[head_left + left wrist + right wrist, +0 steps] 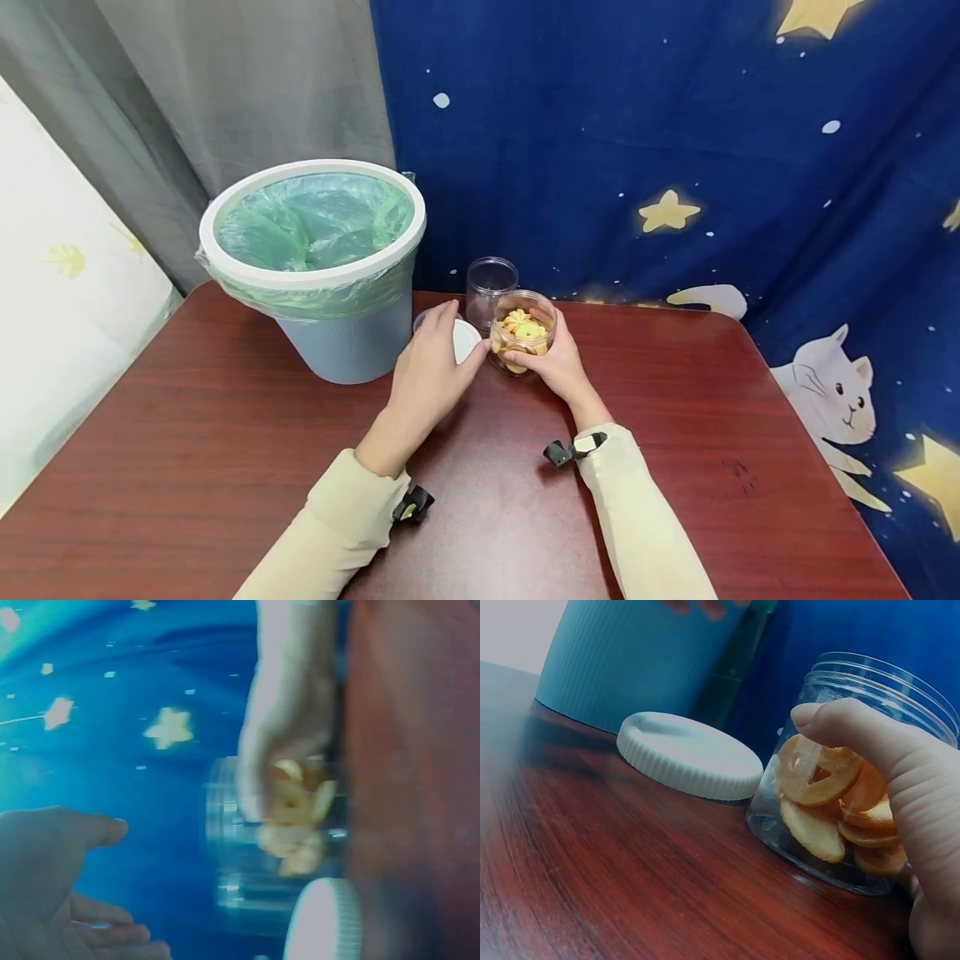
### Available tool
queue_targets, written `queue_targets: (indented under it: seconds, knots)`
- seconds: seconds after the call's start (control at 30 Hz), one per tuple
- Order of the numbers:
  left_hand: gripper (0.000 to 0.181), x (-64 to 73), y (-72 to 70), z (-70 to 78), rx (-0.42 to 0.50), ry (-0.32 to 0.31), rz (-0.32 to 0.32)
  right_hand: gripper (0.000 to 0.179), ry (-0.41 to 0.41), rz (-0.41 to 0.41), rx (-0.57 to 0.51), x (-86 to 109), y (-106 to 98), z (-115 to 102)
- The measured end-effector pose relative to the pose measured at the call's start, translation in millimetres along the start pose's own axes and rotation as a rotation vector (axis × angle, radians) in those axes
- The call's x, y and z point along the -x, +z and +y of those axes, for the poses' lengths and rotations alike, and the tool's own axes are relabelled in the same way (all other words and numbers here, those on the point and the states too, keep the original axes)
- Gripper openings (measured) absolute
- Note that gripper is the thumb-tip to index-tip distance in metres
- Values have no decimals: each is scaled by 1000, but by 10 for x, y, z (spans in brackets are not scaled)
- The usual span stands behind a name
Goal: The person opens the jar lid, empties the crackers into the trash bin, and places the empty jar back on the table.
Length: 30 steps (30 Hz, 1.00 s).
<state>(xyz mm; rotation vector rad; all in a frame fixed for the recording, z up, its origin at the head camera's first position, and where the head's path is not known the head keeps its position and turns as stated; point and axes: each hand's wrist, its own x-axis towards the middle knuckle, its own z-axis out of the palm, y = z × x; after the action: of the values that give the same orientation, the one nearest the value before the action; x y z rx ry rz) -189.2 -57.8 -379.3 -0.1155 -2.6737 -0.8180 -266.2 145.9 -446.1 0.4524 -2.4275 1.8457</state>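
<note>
My right hand [558, 365] grips a clear plastic jar [862, 694] round its side, with the thumb across the near wall. Several ring-shaped and flower-shaped cookies [817, 776] lie inside, and the jar's top is uncovered. Beside it on the table sits a white ribbed lid [686, 757], flat side up. Above the lid, my left hand [426, 367] hovers with thumb and fingers spread apart and nothing between them; it partly hides the lid in the head view.
A second clear jar [491, 279] stands just behind the cookie jar. A clear rounded edge [420, 318] peeks out behind my left hand. To the left, a large blue bin [352, 346] with a green liner stands on the dark red table [675, 400]. A blue starry curtain [562, 150] hangs behind.
</note>
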Motion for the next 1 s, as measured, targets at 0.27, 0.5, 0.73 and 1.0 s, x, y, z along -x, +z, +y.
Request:
queue_targets:
  seconds: [0.27, 0.5, 0.73, 1.0]
  knots:
    - [42, 105, -494, 81, 135, 219, 230, 101, 6, -6, -9, 6, 9, -20]
    - [30, 125, -852, -18, 260, 368, 509, 101, 10, -6, -12, 2, 11, -19]
    - [22, 36, -1118, -217, 313, 338, 826, 100, 3, -7, -11, 8, 20, -30]
    - [32, -135, -1360, -574, 248, 157, 866, 101, 3, -5, -32, 13, 3, -10]
